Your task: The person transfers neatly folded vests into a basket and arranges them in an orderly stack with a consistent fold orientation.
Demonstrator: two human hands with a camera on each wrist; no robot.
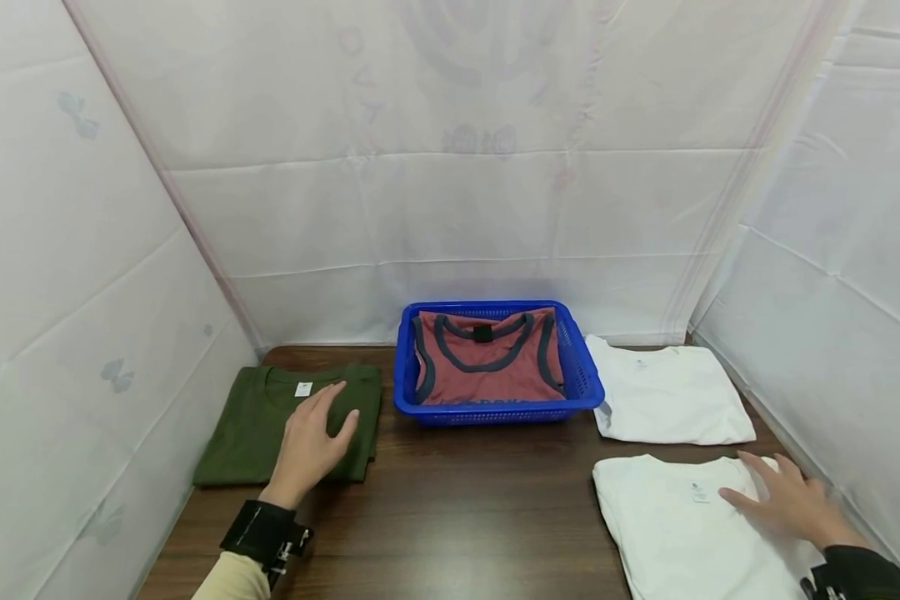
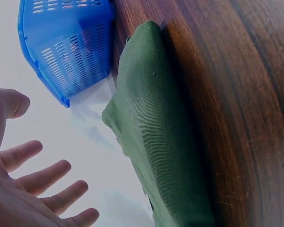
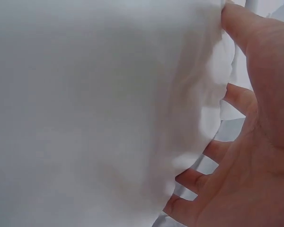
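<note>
The left hand (image 1: 309,448) hovers over the folded green shirt (image 1: 262,425), fingers spread and straight, gripping nothing; in the left wrist view the palm stands slightly clear of the cloth. The shirt lies flat at the table's (image 1: 457,517) left edge. The blue basket (image 1: 581,379) sits at centre rear, holding a red vest (image 1: 487,371). A folded white shirt (image 1: 667,392) lies right of it. The right hand (image 1: 791,500) rests, fingers extended, on the nearer white shirt (image 1: 667,525), probably to flatten it.

Folded green shirt (image 1: 270,425), folded white shirt (image 1: 682,525)
</note>
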